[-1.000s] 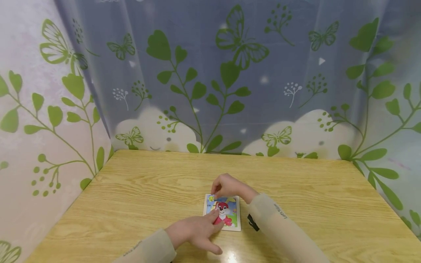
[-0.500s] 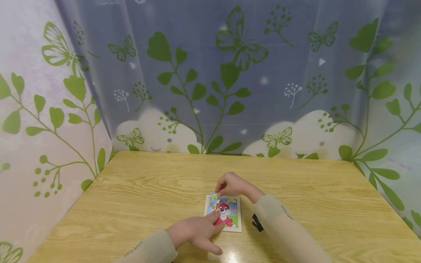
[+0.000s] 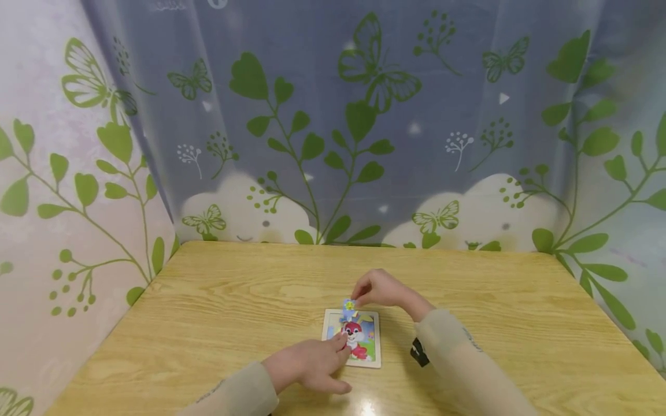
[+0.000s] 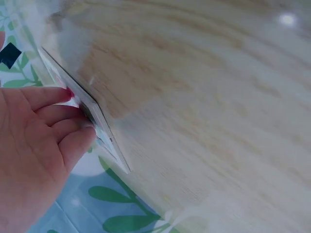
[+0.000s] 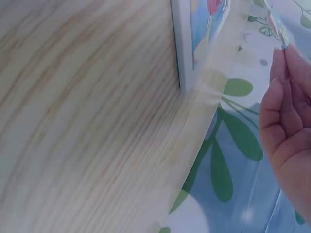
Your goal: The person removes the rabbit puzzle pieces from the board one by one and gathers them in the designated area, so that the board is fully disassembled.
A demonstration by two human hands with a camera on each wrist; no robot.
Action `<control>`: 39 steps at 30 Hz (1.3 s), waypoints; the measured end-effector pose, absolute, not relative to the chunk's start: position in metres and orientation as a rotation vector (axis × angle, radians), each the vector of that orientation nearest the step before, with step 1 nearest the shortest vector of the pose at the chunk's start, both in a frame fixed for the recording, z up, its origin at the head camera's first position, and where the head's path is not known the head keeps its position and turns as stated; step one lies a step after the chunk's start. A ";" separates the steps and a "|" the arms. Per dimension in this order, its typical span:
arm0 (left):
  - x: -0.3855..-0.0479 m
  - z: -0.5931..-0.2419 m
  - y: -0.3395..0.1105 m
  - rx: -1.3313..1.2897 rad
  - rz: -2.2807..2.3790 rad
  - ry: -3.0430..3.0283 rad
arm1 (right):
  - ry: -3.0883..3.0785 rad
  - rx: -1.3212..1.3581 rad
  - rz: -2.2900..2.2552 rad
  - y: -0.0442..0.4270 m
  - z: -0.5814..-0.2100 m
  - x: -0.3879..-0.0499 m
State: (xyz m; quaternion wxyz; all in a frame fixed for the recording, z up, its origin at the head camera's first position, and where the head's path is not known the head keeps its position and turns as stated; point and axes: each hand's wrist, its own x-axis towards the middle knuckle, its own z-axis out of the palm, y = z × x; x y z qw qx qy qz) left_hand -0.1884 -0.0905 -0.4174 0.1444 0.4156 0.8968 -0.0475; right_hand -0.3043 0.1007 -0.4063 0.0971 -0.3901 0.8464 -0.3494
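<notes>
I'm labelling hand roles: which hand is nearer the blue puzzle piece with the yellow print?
Right. The right hand pinches the puzzle piece; the left hand is apart from it, nearer the wearer, touching the framed puzzle.

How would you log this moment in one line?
left hand: rests on puzzle board | right hand: pinches blue-and-yellow piece near board's far edge | puzzle board: flat on table

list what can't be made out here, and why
Head: lower left of the puzzle, covered by the left hand.
Head: lettering on the right sleeve, too small and blurred.
Left wrist: the puzzle's picture, nearly edge-on and partly behind fingers.
Right wrist: much of the puzzle, cut off by the top edge.
</notes>
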 end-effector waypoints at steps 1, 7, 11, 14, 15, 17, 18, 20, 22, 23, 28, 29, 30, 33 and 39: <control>-0.188 -0.418 -0.090 1.204 -0.156 2.586 | 2.510 -1.150 -1.037 0.103 -0.406 -0.305; -0.184 -0.420 -0.088 1.238 -0.229 2.602 | 2.519 -1.144 -1.044 0.114 -0.406 -0.304; -0.181 -0.420 -0.087 1.253 -0.256 2.617 | 2.530 -1.125 -1.033 0.121 -0.406 -0.303; -0.179 -0.420 -0.086 1.241 -0.260 2.630 | 2.530 -1.111 -1.042 0.128 -0.405 -0.302; -0.179 -0.420 -0.085 1.236 -0.263 2.635 | 2.530 -1.109 -1.049 0.130 -0.405 -0.302; -0.178 -0.420 -0.085 1.236 -0.275 2.647 | 2.537 -1.099 -1.058 0.135 -0.405 -0.302; -0.178 -0.420 -0.084 1.234 -0.281 2.652 | 2.539 -1.092 -1.060 0.137 -0.405 -0.302; -0.178 -0.421 -0.084 1.236 -0.290 2.660 | 2.543 -1.079 -1.066 0.141 -0.404 -0.302; -0.178 -0.422 -0.084 1.236 -0.290 2.665 | 2.543 -1.068 -1.068 0.145 -0.404 -0.301; -0.178 -0.423 -0.084 1.235 -0.286 2.666 | 2.538 -1.066 -1.071 0.147 -0.404 -0.301; -0.179 -0.424 -0.083 1.236 -0.274 2.663 | 2.529 -1.049 -1.076 0.156 -0.403 -0.300; -0.179 -0.424 -0.083 1.235 -0.275 2.663 | 2.530 -1.050 -1.073 0.158 -0.403 -0.300; -0.179 -0.424 -0.083 1.235 -0.275 2.663 | 2.534 -1.046 -1.067 0.160 -0.403 -0.300; -0.179 -0.424 -0.082 1.232 -0.287 2.662 | 2.550 -1.026 -1.046 0.165 -0.404 -0.300; -0.179 -0.422 -0.082 1.225 -0.302 2.661 | 2.553 -0.979 -1.061 0.175 -0.405 -0.302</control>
